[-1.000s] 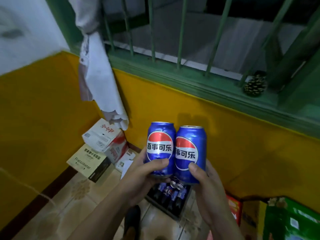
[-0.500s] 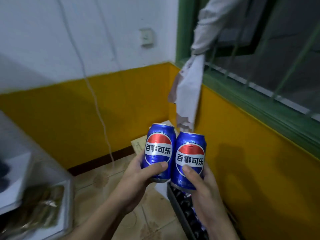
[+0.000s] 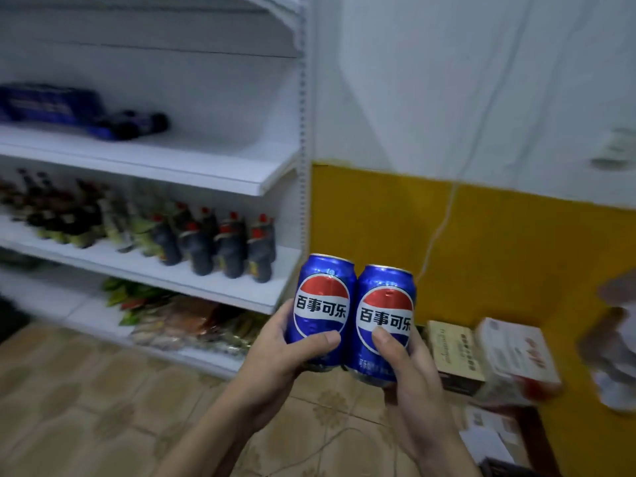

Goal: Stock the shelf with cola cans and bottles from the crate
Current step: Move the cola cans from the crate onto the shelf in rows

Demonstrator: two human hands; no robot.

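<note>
The left hand (image 3: 275,352) has its grip clamped around the left blue cola can (image 3: 321,304), and the grip of the right hand (image 3: 409,376) is clamped in the same way around the right blue cola can (image 3: 383,321). Both cans are smooth aluminium cylinders with a round red, white and blue label. They are upright, they touch each other side by side, and they are held in the air in front of the white metal shelf (image 3: 220,170), not yet on it.

I judge the task is somewhere in the middle. On the upper board there are blurred dark blue packs and bottles (image 3: 86,111), which are perhaps cola already stocked, but the view is too soft to be sure. The right part of this board is bare, so these two cans could go there. The crate does not show clearly, so I cannot say how much is left in it.

The board below carries dark glass-like bottles with red caps (image 3: 220,242), and the lowest board has flat shiny packets (image 3: 186,321). Near the yellow painted wall (image 3: 481,253), rectangular cardboard boxes (image 3: 454,356) lie on the beige patterned tile floor (image 3: 86,390)
</note>
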